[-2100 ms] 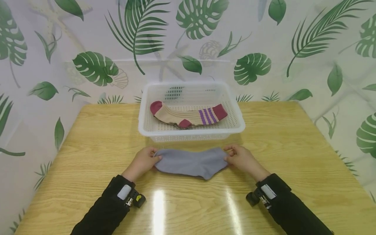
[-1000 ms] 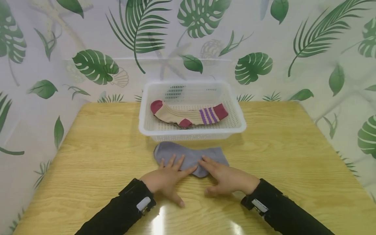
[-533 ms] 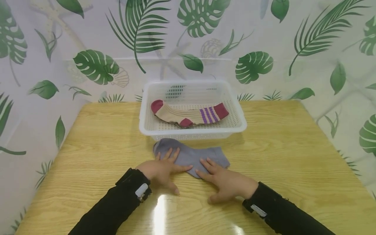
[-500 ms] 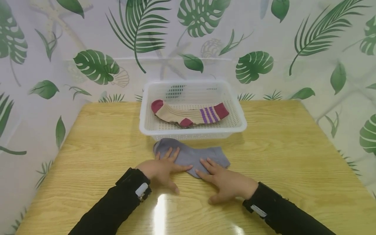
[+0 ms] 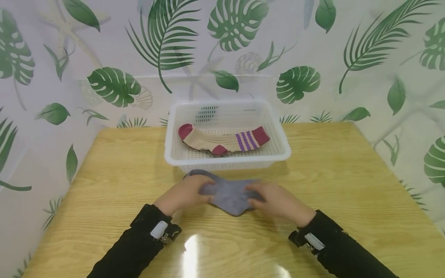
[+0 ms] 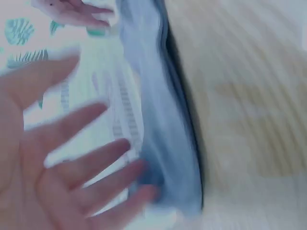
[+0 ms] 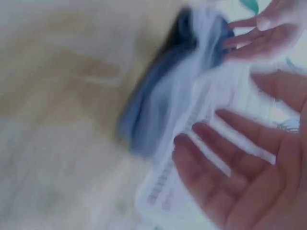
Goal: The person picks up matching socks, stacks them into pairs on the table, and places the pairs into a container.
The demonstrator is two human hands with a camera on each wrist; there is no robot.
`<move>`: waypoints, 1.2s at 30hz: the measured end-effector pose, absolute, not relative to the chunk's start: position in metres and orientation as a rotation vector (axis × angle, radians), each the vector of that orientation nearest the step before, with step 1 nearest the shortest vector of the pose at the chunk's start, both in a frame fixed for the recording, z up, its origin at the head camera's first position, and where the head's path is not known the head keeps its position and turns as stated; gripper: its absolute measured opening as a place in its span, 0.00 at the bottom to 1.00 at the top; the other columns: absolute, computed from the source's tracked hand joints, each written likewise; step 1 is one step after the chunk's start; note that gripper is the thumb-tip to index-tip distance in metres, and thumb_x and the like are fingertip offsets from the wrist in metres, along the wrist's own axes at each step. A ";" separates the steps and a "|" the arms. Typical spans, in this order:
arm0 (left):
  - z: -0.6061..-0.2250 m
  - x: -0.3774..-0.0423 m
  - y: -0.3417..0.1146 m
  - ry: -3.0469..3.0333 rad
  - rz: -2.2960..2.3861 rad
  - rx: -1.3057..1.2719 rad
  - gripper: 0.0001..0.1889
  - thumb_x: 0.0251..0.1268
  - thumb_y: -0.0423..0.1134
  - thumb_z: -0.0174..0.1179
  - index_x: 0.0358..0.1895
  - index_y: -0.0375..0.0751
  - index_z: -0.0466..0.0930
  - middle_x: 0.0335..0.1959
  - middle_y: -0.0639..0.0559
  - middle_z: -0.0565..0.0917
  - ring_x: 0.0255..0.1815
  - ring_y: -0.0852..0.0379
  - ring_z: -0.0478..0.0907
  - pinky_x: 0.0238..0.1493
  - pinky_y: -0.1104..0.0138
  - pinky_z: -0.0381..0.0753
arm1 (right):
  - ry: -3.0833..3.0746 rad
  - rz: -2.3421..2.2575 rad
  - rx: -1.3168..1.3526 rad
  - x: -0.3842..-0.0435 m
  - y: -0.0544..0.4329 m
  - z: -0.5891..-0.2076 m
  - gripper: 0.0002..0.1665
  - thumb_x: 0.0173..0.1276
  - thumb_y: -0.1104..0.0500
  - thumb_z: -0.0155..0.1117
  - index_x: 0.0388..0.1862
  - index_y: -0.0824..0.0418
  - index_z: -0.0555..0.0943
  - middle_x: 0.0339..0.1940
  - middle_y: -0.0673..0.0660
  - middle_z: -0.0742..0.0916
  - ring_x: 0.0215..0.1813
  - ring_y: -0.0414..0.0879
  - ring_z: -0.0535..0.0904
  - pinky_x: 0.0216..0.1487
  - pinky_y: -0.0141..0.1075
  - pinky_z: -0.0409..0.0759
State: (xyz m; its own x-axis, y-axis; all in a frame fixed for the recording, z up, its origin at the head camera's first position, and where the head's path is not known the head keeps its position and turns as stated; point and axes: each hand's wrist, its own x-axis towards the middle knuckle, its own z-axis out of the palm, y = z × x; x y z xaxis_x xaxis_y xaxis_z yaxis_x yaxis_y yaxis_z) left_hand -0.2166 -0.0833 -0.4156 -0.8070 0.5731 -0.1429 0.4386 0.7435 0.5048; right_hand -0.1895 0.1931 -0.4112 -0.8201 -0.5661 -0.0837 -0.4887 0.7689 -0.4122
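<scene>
A grey sock lies across the table just in front of the basket, its heel towards me. In the head view, my left hand is over its left part and my right hand over its right end, thumb and forefinger apart on each. Both wrist views are blurred. There, the fingers of my left hand are extended, the lowest fingertips at the sock's edge. My right hand has its fingers spread, with a gap between them and the sock.
A white plastic basket stands at the back of the wooden table. Inside it lies a beige sock with dark red toe, heel and cuff and purple stripes. A leaf-patterned covering rises behind the table and along both sides.
First both hands pinched the grey sock's ends, then lay flat on it with spread fingers. Now they have risen from that flat pose, thumbs and forefingers apart over the sock.
</scene>
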 end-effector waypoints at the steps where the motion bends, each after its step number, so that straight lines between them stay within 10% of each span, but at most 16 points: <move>1: -0.414 -0.217 -0.088 2.749 0.699 0.742 0.21 0.62 0.44 0.65 0.56 0.37 0.79 0.56 0.41 0.80 0.60 0.43 0.74 0.62 0.52 0.71 | 2.824 -0.559 -0.755 -0.193 0.196 -0.409 0.22 0.68 0.58 0.63 0.56 0.70 0.78 0.51 0.64 0.85 0.53 0.59 0.81 0.53 0.51 0.79; 11: -0.434 -0.228 -0.116 2.968 0.736 0.184 0.18 0.60 0.43 0.67 0.44 0.31 0.80 0.33 0.44 0.82 0.33 0.50 0.78 0.35 0.58 0.78 | 2.835 -0.516 -0.254 -0.211 0.213 -0.422 0.16 0.64 0.57 0.65 0.18 0.60 0.76 0.19 0.51 0.76 0.21 0.43 0.69 0.22 0.34 0.67; 23: -0.445 -0.244 -0.115 2.885 0.771 0.168 0.15 0.58 0.37 0.68 0.42 0.28 0.83 0.34 0.41 0.83 0.33 0.49 0.78 0.38 0.56 0.79 | 2.725 -0.640 -0.259 -0.217 0.206 -0.428 0.28 0.62 0.59 0.64 0.07 0.52 0.62 0.09 0.43 0.61 0.15 0.37 0.56 0.18 0.28 0.53; 36: -0.447 -0.238 -0.118 2.708 1.059 0.138 0.08 0.56 0.36 0.64 0.32 0.33 0.80 0.27 0.48 0.79 0.25 0.56 0.72 0.25 0.68 0.71 | 2.843 -0.712 -0.238 -0.213 0.208 -0.437 0.20 0.54 0.60 0.64 0.11 0.55 0.64 0.13 0.47 0.66 0.18 0.41 0.62 0.21 0.32 0.59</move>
State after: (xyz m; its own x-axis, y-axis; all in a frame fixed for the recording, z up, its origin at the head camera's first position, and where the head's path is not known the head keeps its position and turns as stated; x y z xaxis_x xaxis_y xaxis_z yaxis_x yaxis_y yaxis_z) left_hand -0.2378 -0.1177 -0.4469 -0.9690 0.1701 -0.1790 0.0035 0.7343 0.6788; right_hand -0.2132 0.2079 -0.4370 -0.9668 -0.2033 -0.1546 -0.1065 0.8711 -0.4794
